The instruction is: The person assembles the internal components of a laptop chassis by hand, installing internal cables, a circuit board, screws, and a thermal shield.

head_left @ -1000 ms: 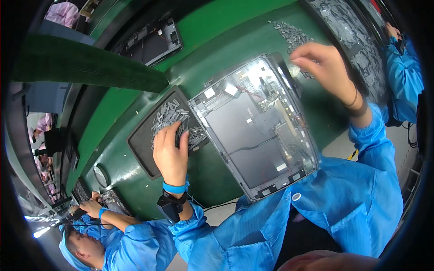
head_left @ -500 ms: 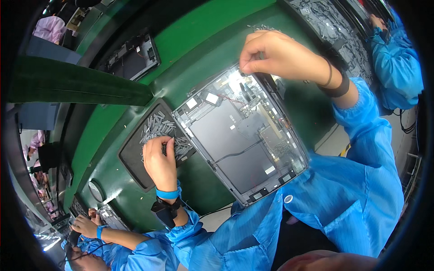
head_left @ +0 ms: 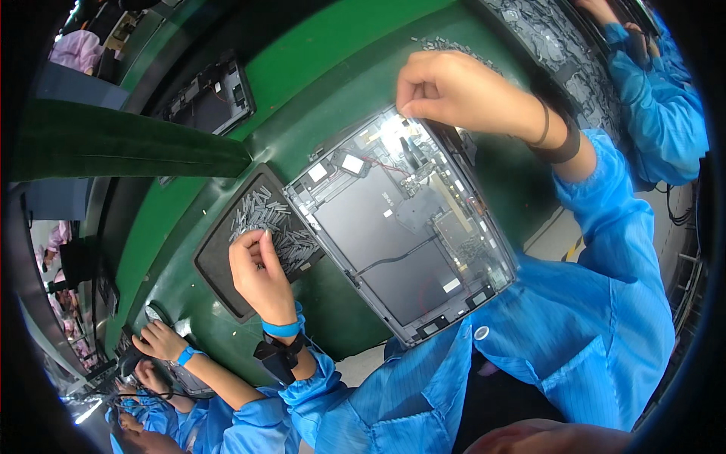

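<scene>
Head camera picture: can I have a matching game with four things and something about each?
1. flat grey rectangular casing
2. dark rectangular tray
3. person's bright blue wristband
4. bare right hand

A. at the casing's far end
B. holds small grey strips
C. has a thin black cable inside
D. worn next to the left hand

Pairs: 1-C, 2-B, 3-D, 4-A

Laptop chassis (head_left: 355, 231): we list one small pale printed mark (head_left: 388, 198) at mid-panel, one small white label (head_left: 388, 213) just below it, and one larger white label (head_left: 451, 285) toward the lower edge. We read no wording on either label.
</scene>
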Demonstrator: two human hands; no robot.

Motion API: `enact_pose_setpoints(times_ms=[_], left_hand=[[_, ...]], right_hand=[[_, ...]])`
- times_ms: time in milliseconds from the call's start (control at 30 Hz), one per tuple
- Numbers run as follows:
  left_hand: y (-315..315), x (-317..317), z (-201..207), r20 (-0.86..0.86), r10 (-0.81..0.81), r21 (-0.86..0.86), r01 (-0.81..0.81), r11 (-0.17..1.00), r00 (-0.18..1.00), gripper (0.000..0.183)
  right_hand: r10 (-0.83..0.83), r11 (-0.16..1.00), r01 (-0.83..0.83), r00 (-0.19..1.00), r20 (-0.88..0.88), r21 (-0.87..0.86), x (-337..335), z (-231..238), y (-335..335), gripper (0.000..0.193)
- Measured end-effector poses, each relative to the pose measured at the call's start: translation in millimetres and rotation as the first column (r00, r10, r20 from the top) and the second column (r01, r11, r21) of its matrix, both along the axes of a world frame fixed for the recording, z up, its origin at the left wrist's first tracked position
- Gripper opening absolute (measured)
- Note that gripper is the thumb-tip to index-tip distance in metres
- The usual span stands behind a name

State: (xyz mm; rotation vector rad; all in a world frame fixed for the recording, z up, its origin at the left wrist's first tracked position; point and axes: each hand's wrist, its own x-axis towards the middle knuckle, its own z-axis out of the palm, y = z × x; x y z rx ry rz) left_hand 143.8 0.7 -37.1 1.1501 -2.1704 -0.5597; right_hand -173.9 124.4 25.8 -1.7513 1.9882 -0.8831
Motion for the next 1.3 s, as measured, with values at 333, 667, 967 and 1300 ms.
enact_pose_setpoints(times_ms=[333,667,967,1300], left_hand=[[8.2,-0.3,-6.2,-0.165,-0.055,0.020,0.059,0.998,0.985,0.014],[41.5,-10.3,17.3,-0.339,-0.187,0.232,0.275,0.933,0.922,0.022],[63.2,-27.7,18.7,-0.296,-0.252,0.159,0.308,0.938,0.921,0.025],[57.1,-53.7,54.9,-0.598,-0.174,0.564,0.565,0.602,0.782,0.046]], right_hand=[[-0.048,0.993,0.055,0.996,-0.072,0.101,4.3,1.5,1.1,0.017],[-0.057,0.995,0.041,0.983,-0.174,-0.096,15.5,-9.5,8.0,0.020],[-0.064,0.998,0.060,0.992,-0.108,-0.033,23.1,-14.6,5.9,0.024],[-0.009,0.948,0.040,0.995,0.101,-0.315,41.5,13.3,33.5,0.013]])
